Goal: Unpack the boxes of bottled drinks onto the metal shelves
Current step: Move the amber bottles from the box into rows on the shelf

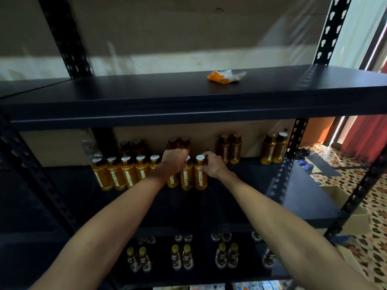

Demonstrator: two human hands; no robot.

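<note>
A row of several orange bottles (127, 174) with white caps stands on the middle black metal shelf (293, 185). More pairs of the same bottles (229, 148) stand further back. My left hand (174, 162) reaches in and grips a bottle in the row from above; that bottle is mostly hidden under the hand. My right hand (212, 166) curls round the neck of the rightmost bottle (200, 174) in the row. Both hands sit at the right end of the row.
The top shelf (146, 95) holds a crumpled orange wrapper (226, 76). The lower shelf carries several pairs of yellow-capped bottles (182, 257). Slotted black uprights (293, 143) frame the shelves. A cardboard box (343, 206) and a patterned floor (377, 237) lie to the right.
</note>
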